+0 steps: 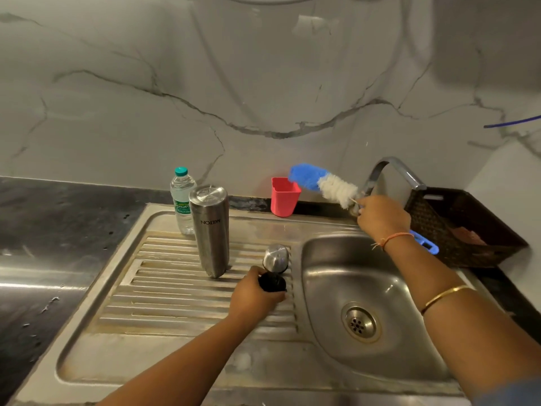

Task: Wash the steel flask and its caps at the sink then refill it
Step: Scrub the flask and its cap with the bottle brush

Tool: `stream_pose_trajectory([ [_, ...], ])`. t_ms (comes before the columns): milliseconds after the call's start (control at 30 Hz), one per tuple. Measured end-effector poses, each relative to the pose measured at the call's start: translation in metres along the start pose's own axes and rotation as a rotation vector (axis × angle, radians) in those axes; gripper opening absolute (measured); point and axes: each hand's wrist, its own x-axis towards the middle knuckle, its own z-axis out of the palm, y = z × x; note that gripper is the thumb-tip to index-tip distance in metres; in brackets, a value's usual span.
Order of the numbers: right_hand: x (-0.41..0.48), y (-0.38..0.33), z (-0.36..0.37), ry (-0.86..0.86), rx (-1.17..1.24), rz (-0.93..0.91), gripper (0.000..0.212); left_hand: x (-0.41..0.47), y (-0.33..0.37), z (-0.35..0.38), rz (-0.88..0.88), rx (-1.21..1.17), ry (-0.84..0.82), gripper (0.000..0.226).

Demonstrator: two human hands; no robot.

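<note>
One steel flask point(211, 232) stands upside down on the drainboard point(164, 291), left of the sink bowl point(328, 288), its "MILTON" lettering inverted. Two caps lie to its right. The left hand point(253, 293) grips the black cap point(272, 282), touching the steel cap point(275, 258). The right hand point(380, 216) curls round one bottle brush point(322, 181) by the tap point(392, 171). One plastic water bottle point(181, 197) stands farther back, its label unreadable.

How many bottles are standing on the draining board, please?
2. The steel flask stands upside down on the ribs; the plastic water bottle stands just behind it, to its left. None seems hidden.
</note>
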Motion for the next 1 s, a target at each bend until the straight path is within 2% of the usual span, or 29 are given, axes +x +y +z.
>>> stream_pose_trajectory([
  [267,-0.061,0.017,0.006,-0.041,0.467,0.174,0.03,0.0,-0.002,0.006,-0.198,-0.39,-0.112,0.056],
  [433,-0.098,0.039,0.014,-0.016,0.581,0.258,0.024,-0.001,0.009,0.018,-0.192,-0.536,-0.192,0.044],
  [533,-0.113,0.056,0.012,-0.019,0.626,0.244,0.026,0.001,0.019,0.03,-0.206,-0.624,-0.225,0.034],
  [600,-0.119,0.071,0.009,-0.019,0.628,0.218,0.025,0.004,0.031,0.04,-0.194,-0.672,-0.23,0.036],
  [767,-0.126,0.112,-0.004,-0.009,0.591,0.142,0.029,0.021,0.071,0.078,-0.177,-0.713,-0.14,0.053],
  [900,-0.131,0.145,-0.006,-0.014,0.563,0.022,0.033,0.028,0.107,0.107,-0.118,-0.67,0.007,0.051],
  [1000,-0.136,0.165,-0.003,-0.051,0.474,-0.054,0.035,0.032,0.129,0.119,-0.083,-0.573,0.138,0.058],
])
